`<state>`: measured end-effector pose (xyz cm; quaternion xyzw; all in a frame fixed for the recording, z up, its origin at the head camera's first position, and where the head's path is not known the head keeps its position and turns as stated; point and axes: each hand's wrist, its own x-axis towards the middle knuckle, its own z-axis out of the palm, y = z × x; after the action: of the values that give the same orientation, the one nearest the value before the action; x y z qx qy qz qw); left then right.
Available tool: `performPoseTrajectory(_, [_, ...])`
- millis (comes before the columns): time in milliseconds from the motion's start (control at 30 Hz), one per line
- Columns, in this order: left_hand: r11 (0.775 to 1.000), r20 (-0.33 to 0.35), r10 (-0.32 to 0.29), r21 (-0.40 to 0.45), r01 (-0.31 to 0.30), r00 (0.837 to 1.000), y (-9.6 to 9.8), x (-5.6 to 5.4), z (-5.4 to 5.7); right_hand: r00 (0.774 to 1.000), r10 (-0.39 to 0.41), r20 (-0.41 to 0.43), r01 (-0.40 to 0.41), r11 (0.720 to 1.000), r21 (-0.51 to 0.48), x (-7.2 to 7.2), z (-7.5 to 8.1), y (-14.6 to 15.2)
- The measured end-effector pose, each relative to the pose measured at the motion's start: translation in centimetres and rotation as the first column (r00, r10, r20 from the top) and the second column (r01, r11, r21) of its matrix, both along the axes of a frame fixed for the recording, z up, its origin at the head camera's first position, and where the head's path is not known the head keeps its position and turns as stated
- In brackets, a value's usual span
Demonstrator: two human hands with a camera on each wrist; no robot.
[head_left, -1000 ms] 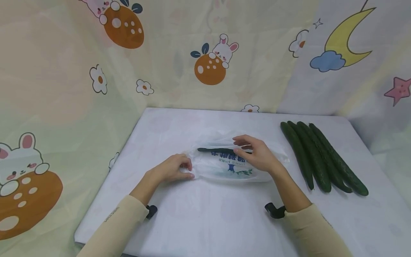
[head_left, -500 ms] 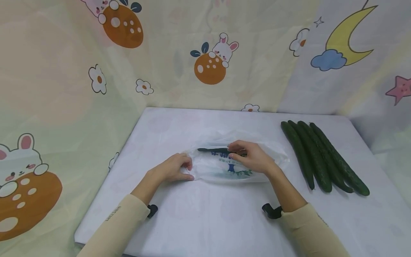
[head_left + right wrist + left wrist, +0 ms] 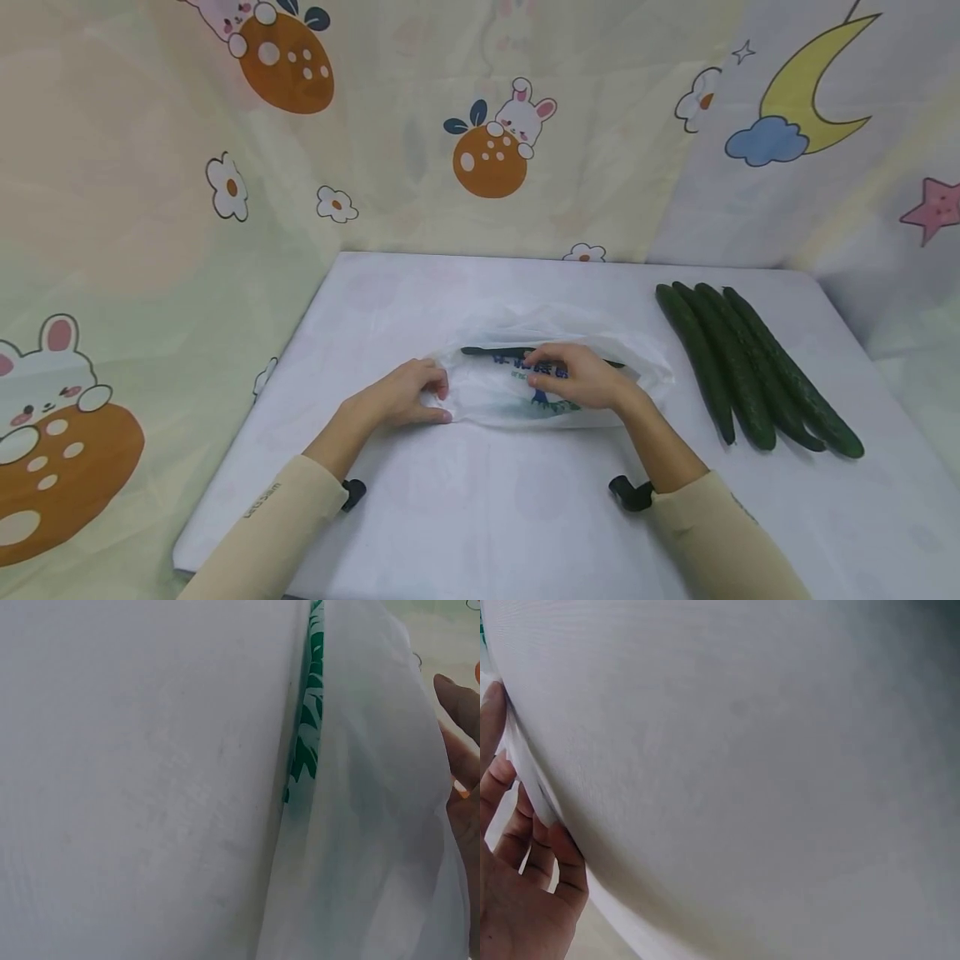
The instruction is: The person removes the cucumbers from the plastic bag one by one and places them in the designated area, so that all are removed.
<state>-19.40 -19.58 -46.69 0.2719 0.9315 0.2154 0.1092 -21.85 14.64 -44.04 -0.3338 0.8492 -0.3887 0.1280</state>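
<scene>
A white translucent plastic bag [image 3: 487, 400] with blue and green print lies flat across the middle of the table. Along it runs a slim dark green length [image 3: 495, 351], its middle covered by my right hand [image 3: 577, 375]. That hand is over the bag's print, fingers loosely bent and thumb apart from them; in the right wrist view its fingers [image 3: 461, 761] show behind the raised bag edge. At the bag's left end, my left hand [image 3: 401, 393] touches the edge with spread fingertips, thumb nearest me. The left wrist view shows these fingers [image 3: 568, 859] against a white edge.
Several long dark green cucumbers [image 3: 750, 367] lie side by side at the table's right. A white cloth covers the table [image 3: 450, 508]. Behind stands a fabric backdrop [image 3: 405, 125] printed with rabbits, flowers and a moon.
My right hand has moved left and slightly toward me over the bag, uncovering the right end of the dark green length. The left hand stays at the bag's left edge.
</scene>
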Motion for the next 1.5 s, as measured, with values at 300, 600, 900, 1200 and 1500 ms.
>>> performPoseTrajectory(300, [1.000, 0.018, 0.004, -0.003, -0.004, 1.000, 0.0, -0.1, 0.0, 0.992, -0.120, -0.030, 0.121, 0.991, 0.047, -1.2, -0.4, 0.4])
performPoseTrajectory(600, [1.000, 0.018, 0.015, -0.014, -0.014, 1.000, 0.0, -0.1, 0.0, 0.984, -0.151, -0.095, 0.163, 0.977, 0.141, -3.2, -0.7, 1.9])
performPoseTrajectory(900, [1.000, 0.020, 0.016, -0.020, -0.016, 1.000, -0.1, -0.1, -0.1, 0.977, -0.184, -0.103, 0.202, 0.957, 0.206, -3.9, -1.8, 2.9])
performPoseTrajectory(1200, [0.999, 0.031, 0.037, -0.013, -0.036, 0.999, -0.4, 0.3, -0.3, 0.990, -0.111, -0.093, 0.126, 0.975, 0.184, -4.1, -2.5, 2.7])
performPoseTrajectory(1500, [1.000, -0.002, 0.001, 0.006, -0.001, 1.000, 0.0, -0.3, -0.2, 0.985, -0.083, -0.149, 0.111, 0.975, 0.192, -3.7, -2.5, 2.9])
